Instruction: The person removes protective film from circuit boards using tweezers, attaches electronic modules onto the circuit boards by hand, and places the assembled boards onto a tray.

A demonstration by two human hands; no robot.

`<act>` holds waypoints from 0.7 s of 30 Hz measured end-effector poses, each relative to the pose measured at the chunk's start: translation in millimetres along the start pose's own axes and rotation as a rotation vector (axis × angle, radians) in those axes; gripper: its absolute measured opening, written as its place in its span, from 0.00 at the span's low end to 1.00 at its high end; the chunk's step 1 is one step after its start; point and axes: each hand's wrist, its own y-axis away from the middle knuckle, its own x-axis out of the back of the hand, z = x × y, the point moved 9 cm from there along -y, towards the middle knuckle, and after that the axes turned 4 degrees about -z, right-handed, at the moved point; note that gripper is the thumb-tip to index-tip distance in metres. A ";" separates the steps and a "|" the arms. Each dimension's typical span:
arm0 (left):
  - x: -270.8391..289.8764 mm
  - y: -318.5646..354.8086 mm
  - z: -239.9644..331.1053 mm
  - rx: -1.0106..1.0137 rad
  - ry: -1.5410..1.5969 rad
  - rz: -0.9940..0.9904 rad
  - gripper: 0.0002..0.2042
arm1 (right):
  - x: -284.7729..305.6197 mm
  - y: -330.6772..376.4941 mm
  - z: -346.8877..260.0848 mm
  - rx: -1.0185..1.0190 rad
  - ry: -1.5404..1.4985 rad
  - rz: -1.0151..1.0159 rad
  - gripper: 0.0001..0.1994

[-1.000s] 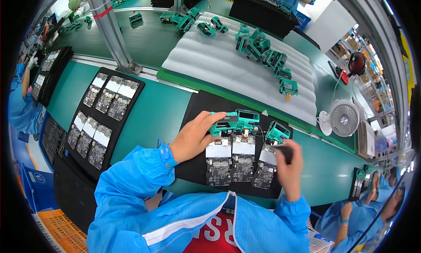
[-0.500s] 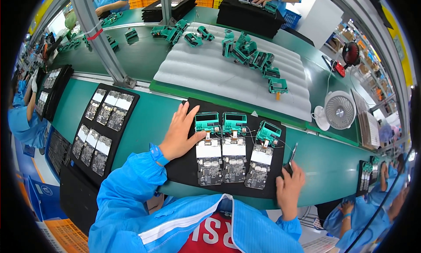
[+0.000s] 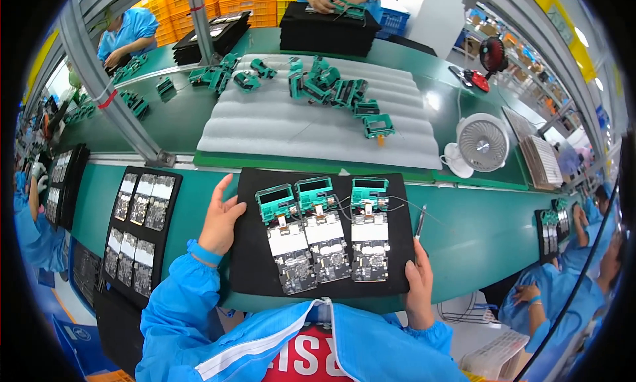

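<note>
Tray: we hold the black tray [image 3: 252,276] by both edges.
Left hand [image 3: 222,220]: flat grip on the left edge.
Right hand [image 3: 419,283]: clasps the right edge and a thin tool [image 3: 419,223].
Done: three green-topped boards [image 3: 324,233] lie in a row.
Left: we judge the tray ready to pass on.

Matt black foam tray [image 3: 255,263]

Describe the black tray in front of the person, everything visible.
The black tray is a flat, matte, roughly rectangular sheet lying level on the green bench, close to the person's chest. It carries three assemblies side by side, each a green frame at the far end joined to a circuit board with a white panel; thin wires run off toward the right. The left hand rests on its left edge, the right hand grips its right edge while holding a thin pen-like tool.
</note>
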 end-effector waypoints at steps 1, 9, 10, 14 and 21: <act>-2.5 -1.4 2.0 -0.005 0.005 -0.021 0.37 | -3.3 -0.2 -1.2 -0.014 -0.180 -0.020 0.33; -10.1 -16.7 9.4 -0.081 0.277 -0.193 0.35 | -49.2 46.5 89.2 -0.213 -0.384 -0.053 0.29; -13.8 -17.5 10.4 -0.082 0.270 -0.238 0.35 | -61.6 45.4 99.9 -0.180 -0.390 -0.023 0.29; -60.9 -15.9 -14.3 -0.018 0.110 -0.313 0.38 | -33.3 40.9 95.3 0.056 -0.687 0.061 0.26; -179.9 39.9 -20.6 0.268 0.091 -0.671 0.31 | 187.5 72.8 53.9 0.312 -0.663 0.628 0.27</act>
